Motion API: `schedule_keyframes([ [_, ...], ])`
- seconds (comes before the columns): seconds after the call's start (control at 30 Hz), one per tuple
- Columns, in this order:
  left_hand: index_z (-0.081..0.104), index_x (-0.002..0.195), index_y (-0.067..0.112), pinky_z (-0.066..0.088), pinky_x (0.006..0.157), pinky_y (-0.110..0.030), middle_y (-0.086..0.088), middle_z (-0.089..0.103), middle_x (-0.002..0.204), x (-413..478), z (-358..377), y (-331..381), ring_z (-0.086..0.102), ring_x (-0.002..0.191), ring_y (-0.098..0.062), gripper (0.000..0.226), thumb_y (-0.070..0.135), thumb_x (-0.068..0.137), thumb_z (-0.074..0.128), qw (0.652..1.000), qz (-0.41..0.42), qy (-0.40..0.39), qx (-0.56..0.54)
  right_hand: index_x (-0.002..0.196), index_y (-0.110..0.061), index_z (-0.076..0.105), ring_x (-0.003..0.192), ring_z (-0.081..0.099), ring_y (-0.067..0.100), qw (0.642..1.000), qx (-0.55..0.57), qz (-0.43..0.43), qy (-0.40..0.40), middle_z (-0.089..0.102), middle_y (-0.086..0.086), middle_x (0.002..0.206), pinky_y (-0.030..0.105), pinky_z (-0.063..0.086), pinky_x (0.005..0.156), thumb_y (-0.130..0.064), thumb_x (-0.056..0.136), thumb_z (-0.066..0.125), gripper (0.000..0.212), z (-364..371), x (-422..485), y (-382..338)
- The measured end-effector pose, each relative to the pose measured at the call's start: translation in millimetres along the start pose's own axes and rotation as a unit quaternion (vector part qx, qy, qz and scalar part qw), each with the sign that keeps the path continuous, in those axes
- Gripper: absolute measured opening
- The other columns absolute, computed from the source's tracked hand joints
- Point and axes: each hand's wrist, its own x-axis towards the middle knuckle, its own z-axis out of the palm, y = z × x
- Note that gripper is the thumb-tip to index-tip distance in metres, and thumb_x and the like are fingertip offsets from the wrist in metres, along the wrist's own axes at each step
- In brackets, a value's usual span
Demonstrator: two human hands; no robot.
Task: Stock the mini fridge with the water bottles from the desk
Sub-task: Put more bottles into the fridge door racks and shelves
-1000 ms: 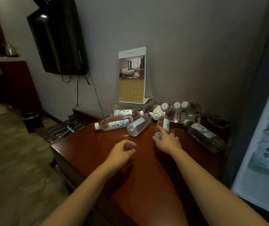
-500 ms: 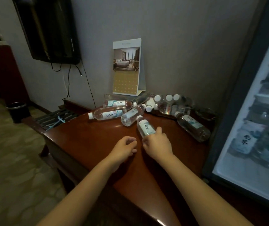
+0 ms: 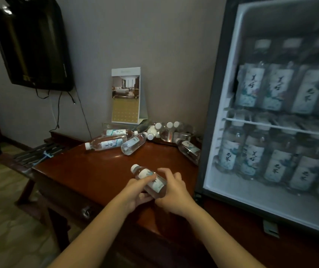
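Low in the centre of the frame, the left hand [image 3: 135,194] and right hand [image 3: 174,197] are both gripping one water bottle [image 3: 150,180], fingers curling around its clear plastic. That slick, round body is risking a slip onto the glossy wooden desk [image 3: 89,171], or a knock against the tightly packed bottles in the mini fridge [image 3: 219,93] at right.

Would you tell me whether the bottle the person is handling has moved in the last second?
Yes. The bottle has come away from the calendar toward the near edge of the desk, now gripped by left hand and right hand.
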Motion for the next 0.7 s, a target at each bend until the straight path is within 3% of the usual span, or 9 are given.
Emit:
schedule_keyframes([
  [0.1, 0.058, 0.108, 0.008, 0.056, 0.062, -0.034, -0.014, 0.069, 0.095, -18, 28, -3, 0.067, 0.08, -0.025, 0.028, 0.024, 0.086, 0.064, 0.996, 0.003, -0.01, -0.083, 0.14, -0.034, 0.026, 0.12, 0.032, 0.024, 0.998, -0.018, -0.039, 0.046, 0.035, 0.003, 0.129, 0.027, 0.032, 0.093, -0.019, 0.076, 0.067, 0.077, -20, -21, -4],
  [0.17, 0.057, 0.105, 0.01, 0.057, 0.056, -0.03, -0.011, 0.069, 0.09, -33, 48, 1, 0.068, 0.076, -0.022, 0.024, 0.023, 0.086, 0.063, 0.994, 0.047, -0.015, -0.095, 0.141, -0.032, 0.025, 0.121, 0.034, 0.026, 0.996, -0.021, -0.043, 0.081, 0.04, 0.005, 0.13, 0.031, 0.034, 0.096, -0.023, 0.077, 0.067, 0.077, -34, -33, -5],
  [0.23, 0.05, 0.116, 0.014, 0.057, 0.056, -0.031, -0.01, 0.068, 0.101, -49, 69, 10, 0.068, 0.084, -0.022, 0.036, 0.02, 0.084, 0.066, 0.991, 0.116, -0.021, -0.071, 0.143, -0.029, 0.024, 0.12, 0.043, 0.026, 0.994, -0.003, -0.034, 0.104, 0.047, 0.005, 0.13, 0.035, 0.04, 0.098, -0.026, 0.075, 0.069, 0.081, -52, -50, -5],
  [0.4, 0.047, 0.123, 0.022, 0.055, 0.064, -0.025, 0.0, 0.066, 0.105, -109, 133, 42, 0.068, 0.091, -0.013, 0.05, 0.011, 0.079, 0.069, 0.95, 0.305, -0.071, 0.004, 0.138, -0.026, 0.03, 0.102, 0.057, 0.006, 0.982, 0.103, -0.062, 0.148, 0.053, -0.015, 0.114, 0.014, 0.046, 0.073, -0.021, 0.076, 0.076, 0.077, -110, -108, -4],
  [0.5, 0.041, 0.129, 0.026, 0.057, 0.067, -0.021, 0.006, 0.064, 0.108, -149, 178, 54, 0.067, 0.093, -0.006, 0.061, 0.011, 0.079, 0.071, 0.912, 0.386, -0.138, 0.018, 0.132, -0.029, 0.033, 0.085, 0.058, -0.007, 0.969, 0.114, -0.079, 0.206, 0.056, -0.019, 0.1, 0.013, 0.05, 0.066, -0.025, 0.076, 0.076, 0.07, -149, -151, -5],
  [0.57, 0.037, 0.135, 0.025, 0.058, 0.075, -0.027, 0.004, 0.063, 0.114, -174, 208, 58, 0.066, 0.097, -0.008, 0.068, 0.011, 0.078, 0.071, 0.891, 0.413, -0.191, 0.012, 0.129, -0.026, 0.037, 0.087, 0.06, -0.002, 0.958, 0.108, -0.081, 0.254, 0.059, -0.017, 0.097, 0.02, 0.055, 0.072, -0.027, 0.077, 0.076, 0.065, -175, -182, -4],
  [0.7, 0.033, 0.137, 0.019, 0.057, 0.078, -0.024, 0.005, 0.065, 0.108, -224, 271, 62, 0.067, 0.094, -0.007, 0.069, 0.006, 0.08, 0.069, 0.85, 0.443, -0.284, -0.027, 0.132, -0.026, 0.037, 0.101, 0.061, 0.006, 0.932, 0.062, -0.081, 0.348, 0.061, -0.011, 0.111, 0.036, 0.055, 0.085, -0.031, 0.074, 0.077, 0.07, -224, -245, 0],
])
